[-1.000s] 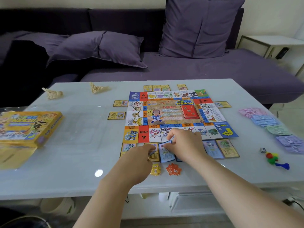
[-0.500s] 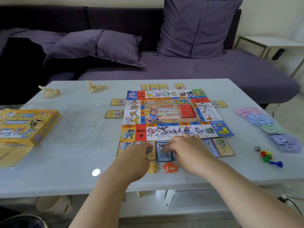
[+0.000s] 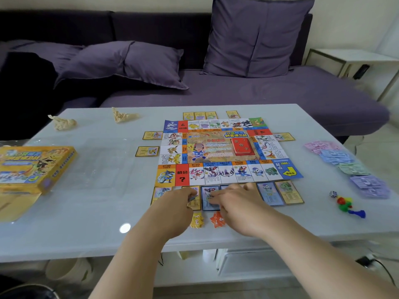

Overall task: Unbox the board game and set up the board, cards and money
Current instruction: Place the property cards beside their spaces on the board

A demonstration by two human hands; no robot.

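Head view: laying cards below the board [image 3: 216, 147]. Right hand [image 3: 237, 201] presses a blue card [image 3: 207, 205] with flat fingers [image 3: 220, 196]; left hand [image 3: 174, 203] pinches spare cards [image 3: 192, 198], likely one for the next gap.

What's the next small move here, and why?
Probably the right hand should lift off the blue-bordered card, which lies flat in the row beside the board, and take another from the cards the left hand pinches.

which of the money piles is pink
The pink pile, farthest from you in the row right of the board; the blue pile, green pile and purple pile lie nearer.
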